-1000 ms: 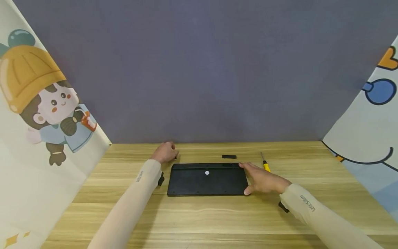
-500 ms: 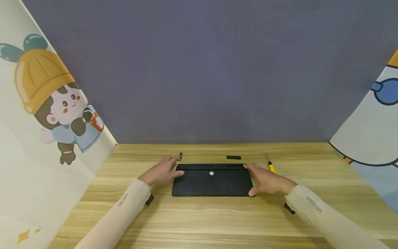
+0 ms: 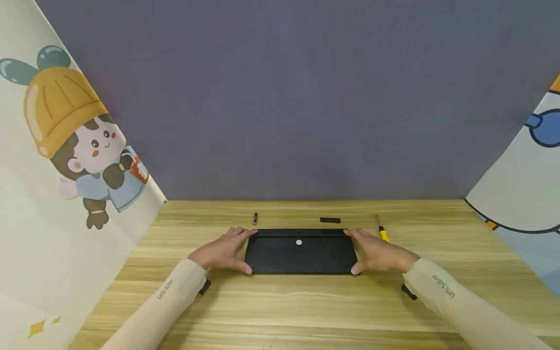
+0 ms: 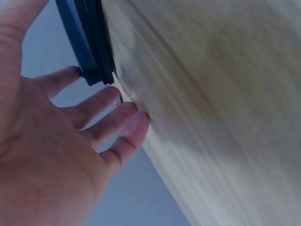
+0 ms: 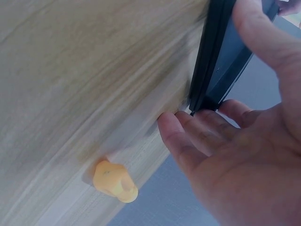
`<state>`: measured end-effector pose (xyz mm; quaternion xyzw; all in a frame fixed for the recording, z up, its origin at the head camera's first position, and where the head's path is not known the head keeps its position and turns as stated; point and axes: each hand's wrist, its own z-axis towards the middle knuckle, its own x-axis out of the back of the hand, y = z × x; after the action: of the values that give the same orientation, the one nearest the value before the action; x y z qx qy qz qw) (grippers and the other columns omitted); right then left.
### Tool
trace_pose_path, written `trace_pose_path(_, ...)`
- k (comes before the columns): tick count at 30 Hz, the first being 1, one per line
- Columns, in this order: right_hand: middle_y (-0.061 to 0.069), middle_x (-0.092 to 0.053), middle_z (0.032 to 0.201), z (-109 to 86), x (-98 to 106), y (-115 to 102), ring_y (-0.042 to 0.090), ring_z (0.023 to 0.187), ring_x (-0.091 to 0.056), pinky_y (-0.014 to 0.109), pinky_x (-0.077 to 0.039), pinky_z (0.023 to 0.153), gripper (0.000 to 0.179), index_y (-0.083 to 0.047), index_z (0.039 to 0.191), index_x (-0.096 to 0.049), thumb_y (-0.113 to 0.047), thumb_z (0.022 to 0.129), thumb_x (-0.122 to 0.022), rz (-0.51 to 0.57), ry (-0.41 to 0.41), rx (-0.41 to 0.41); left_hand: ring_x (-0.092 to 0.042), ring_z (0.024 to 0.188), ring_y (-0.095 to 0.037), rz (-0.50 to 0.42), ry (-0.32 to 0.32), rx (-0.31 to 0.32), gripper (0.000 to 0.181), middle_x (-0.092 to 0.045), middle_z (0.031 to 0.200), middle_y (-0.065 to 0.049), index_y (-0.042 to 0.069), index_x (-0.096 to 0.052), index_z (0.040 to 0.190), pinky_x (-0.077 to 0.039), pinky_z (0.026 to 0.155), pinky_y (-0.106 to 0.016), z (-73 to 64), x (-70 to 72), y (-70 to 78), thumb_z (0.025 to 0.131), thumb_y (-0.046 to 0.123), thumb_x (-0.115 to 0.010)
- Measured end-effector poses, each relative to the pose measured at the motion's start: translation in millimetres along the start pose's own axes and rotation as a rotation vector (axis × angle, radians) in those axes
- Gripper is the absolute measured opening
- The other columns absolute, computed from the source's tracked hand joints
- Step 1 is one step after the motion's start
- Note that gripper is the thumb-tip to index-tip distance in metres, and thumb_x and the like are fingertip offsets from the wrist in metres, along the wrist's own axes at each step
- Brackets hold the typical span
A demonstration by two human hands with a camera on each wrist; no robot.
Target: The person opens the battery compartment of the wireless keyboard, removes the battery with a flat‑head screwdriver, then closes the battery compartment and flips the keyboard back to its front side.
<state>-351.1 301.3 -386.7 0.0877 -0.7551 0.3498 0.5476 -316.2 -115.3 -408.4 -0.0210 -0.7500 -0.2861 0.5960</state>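
Note:
A black keyboard (image 3: pixel 302 255) lies face down on the table, a round white sticker near its far edge. My left hand (image 3: pixel 225 250) holds its left end, thumb at the near corner and fingertips at the far corner. The right hand (image 3: pixel 378 253) grips the opposite end the same way. In the left wrist view, fingers (image 4: pixel 96 106) reach the corner of the keyboard (image 4: pixel 87 42), some of them touching the tabletop. The right wrist view has the thumb over the underside of the keyboard (image 5: pixel 221 61) and the other fingers around its far corner.
Behind the keyboard's left end lies a red and dark battery (image 3: pixel 255 218). A small black battery cover (image 3: pixel 330 220) rests farther right. Beyond the right hand is a screwdriver with a yellow handle (image 3: pixel 384 236). A grey panel (image 3: pixel 306 121) rises at the table's back edge.
My left hand has let go of the battery behind the keyboard, come back toward me and taken hold of the keyboard's left end. The right hand stays on its end.

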Motion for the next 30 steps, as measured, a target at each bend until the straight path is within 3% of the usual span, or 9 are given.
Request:
trace_pose_path(6, 0.029, -0.027, 0.145, 2.2, 1.7, 1.9, 0.046, 0.131, -0.028, 0.058, -0.031, 0.098, 0.1, 0.003, 0.144, -0.028, -0.038, 0.07, -0.082, 0.013, -0.001, 0.026, -0.014, 0.137, -0.045, 0.001, -0.016, 0.042, 0.111, -0.025, 0.151, -0.014, 0.024, -0.023, 0.152, -0.028, 0.1, -0.061, -0.3, 0.3, 1.7, 0.062, 0.061, -0.077)
trace_pose_path(13, 0.023, -0.033, 0.14, 4.0, 4.8, 6.0, 0.043, 0.128, -0.032, 0.057, -0.034, 0.096, 0.098, 0.001, 0.142, -0.03, -0.04, 0.07, -0.082, 0.026, -0.014, 0.056, -0.018, 0.136, -0.042, 0.004, -0.017, 0.017, 0.11, -0.029, 0.149, -0.009, 0.021, -0.024, 0.151, -0.029, 0.1, -0.059, 1.2, 0.0, 1.8, 0.064, 0.06, -0.077)
trace_pose_path(19, 0.021, -0.035, 0.137, 10.6, 6.5, 6.2, 0.041, 0.125, -0.037, 0.055, -0.037, 0.094, 0.078, -0.002, 0.138, -0.035, -0.041, 0.082, -0.072, 0.099, -0.014, 0.001, -0.017, 0.136, -0.044, -0.001, -0.015, 0.022, 0.109, -0.029, 0.149, -0.009, 0.021, -0.025, 0.151, -0.025, 0.101, -0.06, 1.3, -1.3, 0.8, 0.063, 0.06, -0.078)
trace_pose_path(23, 0.019, -0.037, 0.131, 20.7, 9.0, 8.3, 0.039, 0.118, -0.043, 0.053, -0.04, 0.089, 0.065, -0.002, 0.134, -0.039, -0.044, 0.09, -0.062, 0.151, -0.002, -0.029, -0.016, 0.136, -0.045, -0.017, -0.009, 0.018, 0.108, -0.027, 0.151, -0.006, 0.022, -0.025, 0.151, -0.024, 0.101, -0.062, 0.2, -2.4, 0.4, 0.064, 0.058, -0.078)
trace_pose_path(27, 0.022, -0.039, 0.131, 37.5, 15.7, 14.8, 0.042, 0.114, -0.046, 0.052, -0.043, 0.087, 0.061, 0.002, 0.133, -0.041, -0.043, 0.094, -0.056, 0.161, 0.044, 0.01, -0.015, 0.137, -0.043, -0.028, -0.003, 0.022, 0.109, -0.026, 0.152, -0.003, 0.023, -0.024, 0.151, -0.026, 0.1, -0.062, -0.4, -3.4, 0.6, 0.063, 0.059, -0.078)
trace_pose_path(30, 0.024, -0.043, 0.131, 54.1, 21.2, 20.0, 0.042, 0.112, -0.05, 0.051, -0.045, 0.086, 0.054, 0.005, 0.133, -0.043, -0.032, 0.096, -0.056, 0.172, 0.09, 0.057, -0.014, 0.137, -0.043, -0.031, -0.002, 0.028, 0.109, -0.025, 0.152, -0.002, 0.024, -0.024, 0.151, -0.026, 0.1, -0.062, 0.0, -3.2, 1.0, 0.063, 0.06, -0.078)
